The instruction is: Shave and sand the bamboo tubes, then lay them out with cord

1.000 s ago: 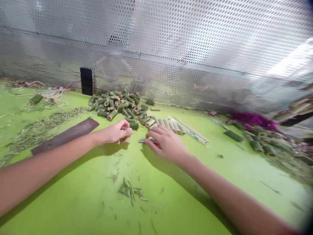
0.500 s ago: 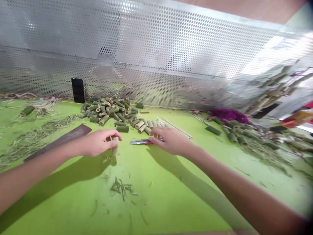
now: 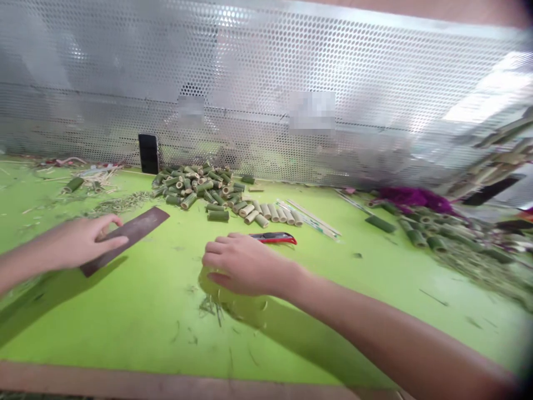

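Observation:
My left hand (image 3: 89,239) is at the left, its thumb and fingers closed at the middle of a dark brown flat strip (image 3: 144,228). A shadow runs along the strip's lower right side. Near the middle, my right hand (image 3: 245,264) is curled with the palm down; its fingers hide whatever is in them. Just beyond it lies a utility knife (image 3: 281,239) with a red and black handle, its blade end hidden behind the hand. Peeled bamboo pieces (image 3: 275,213) stand in a row past the knife. Green shavings (image 3: 212,305) lie below the right hand.
Behind is a heap of green bamboo pieces (image 3: 200,186), with a black phone (image 3: 149,154) propped against the perforated metal screen (image 3: 258,72). Thin sticks (image 3: 314,216) lie right of the row. Further right are more bamboo (image 3: 437,233) and a purple bundle (image 3: 416,199).
My left hand has let go of a pale bamboo piece and moved left to the strip, which has shifted. My right hand has come off the knife and moved left and nearer.

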Demonstrator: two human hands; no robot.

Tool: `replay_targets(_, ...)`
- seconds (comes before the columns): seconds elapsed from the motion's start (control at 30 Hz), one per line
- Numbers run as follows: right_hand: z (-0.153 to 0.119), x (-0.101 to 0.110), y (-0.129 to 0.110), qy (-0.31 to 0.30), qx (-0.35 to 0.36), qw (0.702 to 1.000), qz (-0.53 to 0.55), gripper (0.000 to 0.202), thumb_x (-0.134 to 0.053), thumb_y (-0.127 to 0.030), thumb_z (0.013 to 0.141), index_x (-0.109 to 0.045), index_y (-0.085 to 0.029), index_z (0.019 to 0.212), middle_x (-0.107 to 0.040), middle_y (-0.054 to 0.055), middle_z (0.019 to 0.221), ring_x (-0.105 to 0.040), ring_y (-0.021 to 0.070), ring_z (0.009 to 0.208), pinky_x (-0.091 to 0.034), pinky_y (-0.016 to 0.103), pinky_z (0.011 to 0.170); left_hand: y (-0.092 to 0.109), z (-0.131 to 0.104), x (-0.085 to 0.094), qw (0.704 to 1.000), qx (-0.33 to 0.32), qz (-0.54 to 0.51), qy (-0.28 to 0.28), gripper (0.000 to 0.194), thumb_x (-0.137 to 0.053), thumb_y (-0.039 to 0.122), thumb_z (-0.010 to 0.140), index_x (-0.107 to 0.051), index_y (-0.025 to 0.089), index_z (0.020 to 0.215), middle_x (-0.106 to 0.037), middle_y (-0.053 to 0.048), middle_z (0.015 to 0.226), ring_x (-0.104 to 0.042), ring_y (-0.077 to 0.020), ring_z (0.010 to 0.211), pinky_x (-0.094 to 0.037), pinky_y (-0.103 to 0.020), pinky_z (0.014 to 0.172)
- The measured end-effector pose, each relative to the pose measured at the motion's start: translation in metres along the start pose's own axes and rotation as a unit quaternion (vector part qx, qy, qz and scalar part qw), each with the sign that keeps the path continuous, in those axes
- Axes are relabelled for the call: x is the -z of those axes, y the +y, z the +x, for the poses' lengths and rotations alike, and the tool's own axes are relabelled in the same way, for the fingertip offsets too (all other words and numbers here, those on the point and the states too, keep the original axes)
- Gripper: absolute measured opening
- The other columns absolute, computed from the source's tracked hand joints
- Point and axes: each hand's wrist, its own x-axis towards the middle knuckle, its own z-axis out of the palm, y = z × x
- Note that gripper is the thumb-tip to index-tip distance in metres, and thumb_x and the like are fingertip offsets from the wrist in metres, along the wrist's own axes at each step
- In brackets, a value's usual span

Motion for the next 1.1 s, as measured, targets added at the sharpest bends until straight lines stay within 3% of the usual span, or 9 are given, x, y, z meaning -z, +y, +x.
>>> replay_targets(0.1, -0.001, 0.004, -0.010, 0.022, 0.017, 1.000, 0.002, 0.023, -0.059, -0.033, 0.103, -0.072, -0.014, 0.108, -0.073, 0.008, 0.103, -0.066, 0.0214, 0.093, -0.055, 0.040, 0.089, 0.015, -0.022, -0.016, 0.993, 0.030, 0.108, -0.022, 0.085, -0.051, 0.083, 0.084, -0.052, 0.027, 0.148, -0.076, -0.016, 0.120, -0.071, -0.0425, 0.092, -0.049, -0.042, 0.069)
replay_targets(0.2, -0.033, 0.002, -0.008, 0.036, -0.035, 0.998, 0.023, 0.029, -0.057, -0.037, 0.105, -0.071, -0.015, 0.116, -0.073, 0.012, 0.114, -0.068, 0.0246, 0.104, -0.056, 0.045, 0.098, 0.020, -0.029, -0.027, 0.987, 0.016, 0.158, -0.015, 0.089, -0.039, 0.085, 0.087, -0.057, 0.018, 0.144, -0.071, -0.023, 0.129, -0.071, -0.0484, 0.098, -0.051, -0.050, 0.072)
replay_targets(0.37, -0.122, -0.012, -0.014, 0.016, -0.218, 0.975, 0.045, 0.050, -0.048, -0.053, 0.105, -0.065, -0.019, 0.138, -0.067, 0.016, 0.138, -0.067, 0.0337, 0.123, -0.057, 0.055, 0.103, 0.020, -0.024, -0.035, 0.963, -0.017, 0.270, -0.011, 0.067, -0.022, 0.055, 0.101, -0.068, 0.012, 0.125, -0.076, -0.022, 0.112, -0.074, -0.0392, 0.090, -0.056, -0.047, 0.073)
replay_targets(0.47, -0.164, -0.025, -0.035, -0.024, -0.284, 0.957, 0.054, 0.068, -0.053, -0.059, 0.100, -0.048, -0.024, 0.158, -0.047, 0.013, 0.162, -0.054, 0.0385, 0.141, -0.055, 0.059, 0.109, 0.027, -0.022, -0.034, 0.949, -0.031, 0.313, -0.022, 0.059, -0.020, 0.043, 0.102, -0.069, 0.011, 0.109, -0.077, -0.019, 0.094, -0.074, -0.0342, 0.078, -0.056, -0.045, 0.070)
replay_targets(0.53, -0.177, -0.033, -0.049, -0.048, -0.308, 0.948, 0.068, 0.076, -0.054, -0.062, 0.099, -0.036, -0.028, 0.165, -0.033, 0.010, 0.170, -0.042, 0.0396, 0.151, -0.050, 0.062, 0.114, 0.032, -0.022, -0.032, 0.945, -0.034, 0.324, -0.026, 0.056, -0.021, 0.041, 0.101, -0.068, 0.011, 0.102, -0.076, -0.018, 0.088, -0.073, -0.0341, 0.073, -0.056, -0.045, 0.068)
replay_targets(0.63, -0.178, -0.042, -0.058, -0.067, -0.331, 0.936, 0.099, 0.084, -0.052, -0.064, 0.099, -0.022, -0.028, 0.169, -0.020, 0.007, 0.173, -0.029, 0.0388, 0.157, -0.041, 0.062, 0.121, 0.038, -0.022, -0.026, 0.943, -0.022, 0.330, -0.038, 0.055, -0.026, 0.048, 0.100, -0.070, 0.014, 0.098, -0.076, -0.017, 0.087, -0.072, -0.0347, 0.073, -0.056, -0.046, 0.067)
replay_targets(0.73, -0.165, -0.047, -0.056, -0.071, -0.323, 0.936, 0.120, 0.086, -0.049, -0.065, 0.100, -0.017, -0.027, 0.170, -0.016, 0.007, 0.174, -0.022, 0.0372, 0.159, -0.032, 0.063, 0.125, 0.041, -0.019, -0.015, 0.949, -0.002, 0.309, -0.065, 0.048, -0.038, 0.051, 0.096, -0.072, 0.018, 0.102, -0.078, -0.013, 0.093, -0.073, -0.0326, 0.077, -0.056, -0.043, 0.068)
replay_targets(0.93, -0.142, -0.054, -0.050, -0.051, -0.288, 0.950, 0.111, 0.085, -0.045, -0.064, 0.102, -0.010, -0.025, 0.170, -0.015, 0.007, 0.173, -0.019, 0.0352, 0.160, -0.019, 0.065, 0.127, 0.045, -0.003, -0.002, 0.943, 0.008, 0.321, -0.084, 0.031, -0.049, 0.034, 0.089, -0.069, 0.016, 0.073, -0.074, -0.012, 0.074, -0.068, -0.0273, 0.063, -0.053, -0.038, 0.060)
replay_targets(1.1, -0.144, -0.060, -0.057, -0.040, -0.321, 0.941, 0.102, 0.092, -0.047, -0.064, 0.101, 0.000, -0.025, 0.169, -0.011, 0.007, 0.173, -0.015, 0.0361, 0.159, -0.021, 0.062, 0.128, 0.051, 0.003, 0.004, 0.941, 0.022, 0.332, -0.063, 0.033, -0.047, 0.031, 0.089, -0.070, 0.014, 0.074, -0.072, -0.014, 0.072, -0.064, -0.0245, 0.059, -0.052, -0.036, 0.058)
